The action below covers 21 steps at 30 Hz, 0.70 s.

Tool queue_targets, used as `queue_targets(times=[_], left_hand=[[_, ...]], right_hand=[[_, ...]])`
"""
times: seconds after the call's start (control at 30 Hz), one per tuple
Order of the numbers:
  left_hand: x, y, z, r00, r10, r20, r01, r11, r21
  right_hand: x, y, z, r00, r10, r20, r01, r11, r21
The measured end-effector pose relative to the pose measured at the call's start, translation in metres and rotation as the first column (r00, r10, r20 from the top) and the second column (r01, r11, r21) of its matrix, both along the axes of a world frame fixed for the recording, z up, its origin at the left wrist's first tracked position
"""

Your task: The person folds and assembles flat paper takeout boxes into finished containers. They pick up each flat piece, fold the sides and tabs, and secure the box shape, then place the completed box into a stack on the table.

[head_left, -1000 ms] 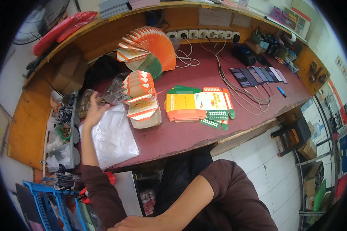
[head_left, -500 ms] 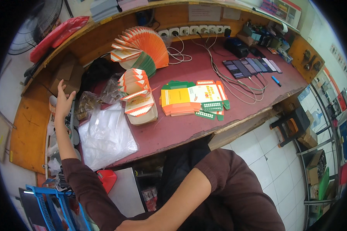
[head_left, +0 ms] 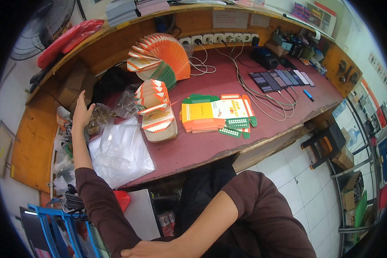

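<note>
My left hand (head_left: 82, 112) is stretched out over the left end of the table, its fingers extended with nothing in them. It hovers beside a crumpled clear bag of small items (head_left: 99, 120) and just below a brown cardboard box (head_left: 75, 89). A stack of clear plastic sleeves (head_left: 119, 150) lies next to my left forearm. Low in the view, my right hand (head_left: 148, 249) rests against my left sleeve; the lower edge cuts off most of its fingers. Flat orange, yellow and green cartons (head_left: 202, 114) lie mid-table, right of two fanned stacks of folded cartons (head_left: 170, 56) (head_left: 159, 118).
Several phones (head_left: 281, 80) lie in a row at the right, with white cables (head_left: 262, 101) and a blue marker (head_left: 308, 95) near them. Sockets (head_left: 223, 38) line the back panel. A blue rack (head_left: 51, 223) stands at lower left, a black stool (head_left: 324, 144) at the right.
My left hand has shifted slightly right, and its spread fingers have drawn closer together. My right hand has moved a little left along the left sleeve. The whole view has shifted slightly.
</note>
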<state>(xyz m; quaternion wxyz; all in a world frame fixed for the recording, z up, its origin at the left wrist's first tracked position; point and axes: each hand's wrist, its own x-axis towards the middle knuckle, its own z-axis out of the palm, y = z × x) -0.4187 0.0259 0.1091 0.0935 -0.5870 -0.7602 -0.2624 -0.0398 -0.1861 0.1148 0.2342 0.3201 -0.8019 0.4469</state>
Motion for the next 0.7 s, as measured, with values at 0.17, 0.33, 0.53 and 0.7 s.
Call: queue_targets(times=[0.17,0.33,0.53,0.7], left_hand=[[-0.007,-0.002,-0.008,0.998,-0.002,-0.056,0.002,1.0,0.008],[-0.021,0.001,-0.006,0.993,0.072,-0.093,-0.072,0.997,0.0],[-0.057,0.024,-0.027,0.979,-0.121,-0.161,0.145,0.979,0.144],[0.003,0.1,-0.085,0.878,-0.437,0.196,0.407,0.897,0.175]], right_hand=[[0.004,0.002,0.001,1.0,-0.005,-0.003,0.005,1.0,0.004],[0.008,0.003,-0.001,1.0,-0.028,-0.008,0.028,1.0,0.015],[0.006,0.018,-0.016,0.982,-0.187,0.015,0.186,0.981,0.045],[0.034,0.072,-0.027,0.874,-0.486,0.018,0.481,0.868,0.123]])
